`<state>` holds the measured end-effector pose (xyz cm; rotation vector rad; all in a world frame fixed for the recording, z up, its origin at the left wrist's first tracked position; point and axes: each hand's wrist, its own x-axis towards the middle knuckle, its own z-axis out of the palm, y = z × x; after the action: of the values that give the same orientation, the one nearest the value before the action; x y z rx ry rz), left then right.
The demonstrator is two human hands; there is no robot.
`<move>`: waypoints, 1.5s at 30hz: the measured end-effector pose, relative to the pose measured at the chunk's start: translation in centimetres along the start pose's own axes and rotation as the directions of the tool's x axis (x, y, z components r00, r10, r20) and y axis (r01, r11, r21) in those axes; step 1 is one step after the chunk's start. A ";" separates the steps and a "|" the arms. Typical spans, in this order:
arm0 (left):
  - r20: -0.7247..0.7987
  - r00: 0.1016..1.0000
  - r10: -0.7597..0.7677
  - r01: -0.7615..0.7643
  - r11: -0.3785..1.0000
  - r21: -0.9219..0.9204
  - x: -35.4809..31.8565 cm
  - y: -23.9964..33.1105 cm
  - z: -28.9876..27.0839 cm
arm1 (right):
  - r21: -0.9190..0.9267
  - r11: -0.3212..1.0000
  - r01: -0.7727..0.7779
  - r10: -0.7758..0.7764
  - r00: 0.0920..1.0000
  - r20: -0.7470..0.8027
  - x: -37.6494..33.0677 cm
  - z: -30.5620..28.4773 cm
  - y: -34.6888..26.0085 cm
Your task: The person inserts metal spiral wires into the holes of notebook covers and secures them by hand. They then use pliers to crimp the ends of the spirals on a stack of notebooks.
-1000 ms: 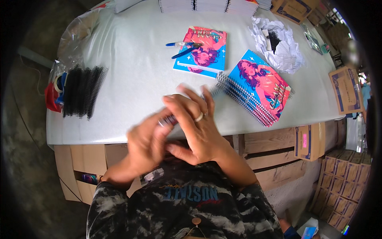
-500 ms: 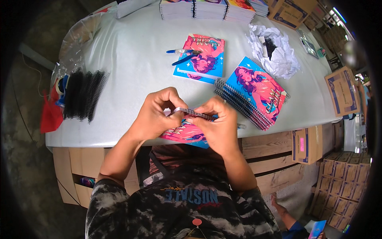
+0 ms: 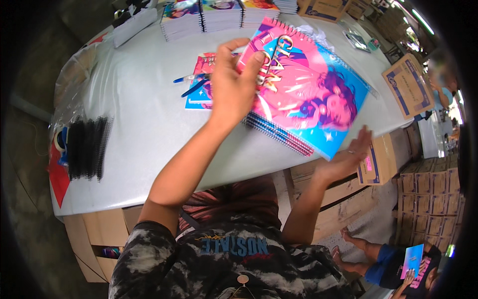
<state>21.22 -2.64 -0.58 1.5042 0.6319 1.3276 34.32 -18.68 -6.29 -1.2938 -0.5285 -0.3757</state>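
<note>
My left hand point(image 3: 233, 87) grips a pink and blue spiral notebook point(image 3: 303, 92) by its left edge, the thumb lying on the cover. Tilted, the notebook covers most of a stack of similar spiral notebooks point(image 3: 279, 134), whose coils show along the lower edge. Near the notebook's lower right corner, my right hand point(image 3: 346, 160) is open with its fingers stretched out; whether it touches the notebook is hard to tell. Left of my left hand, blue-handled pliers point(image 3: 193, 89) and a blue pen-like tool lie on another notebook point(image 3: 196, 103), partly hidden by that hand.
Black spiral coils point(image 3: 87, 149) lie at the table's left end beside a red sheet point(image 3: 59, 182). Stacks of notebooks point(image 3: 181, 31) stand at the back. Cardboard boxes point(image 3: 408, 84) sit at the right. Another person point(image 3: 398, 269) at lower right holds a blue and pink booklet.
The notebook worked with both hands near the table edge is now up over the stack at the right, in my left hand. My right hand has let go and opened. The view has shifted.
</note>
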 end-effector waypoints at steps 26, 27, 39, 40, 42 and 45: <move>0.592 0.776 0.218 -0.628 0.356 0.692 -2.2 -13.5 -9.6 | -0.342 0.917 0.205 -0.180 0.978 0.103 -6.4 -0.2 8.0; 0.602 0.782 0.160 -0.605 0.427 0.672 -2.0 -13.4 -10.0 | -0.337 0.923 0.187 -0.166 0.982 0.090 -6.5 -0.2 7.7; -0.055 0.992 0.111 -0.112 0.993 -0.031 6.2 -4.3 -9.3 | -0.568 0.736 0.369 -0.297 0.929 0.220 -5.8 -1.1 5.4; -0.068 0.995 0.073 -0.081 0.989 -0.122 5.5 -3.1 -9.6 | -0.609 0.682 0.406 -0.340 0.912 0.228 -5.5 -1.2 4.6; -0.043 0.998 0.051 -0.061 0.964 -0.260 3.4 -1.1 -10.8 | -0.283 0.923 0.259 -0.207 0.958 0.200 -4.7 -0.4 1.7; -0.031 0.999 0.031 -0.039 0.943 -0.332 -2.4 1.9 -13.2 | 0.365 0.916 -0.164 0.025 0.934 0.356 -4.4 2.6 -4.8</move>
<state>7.78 -1.13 -1.10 1.2296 0.3738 1.4034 27.65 -17.43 -4.45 -0.9913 -0.7903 0.0483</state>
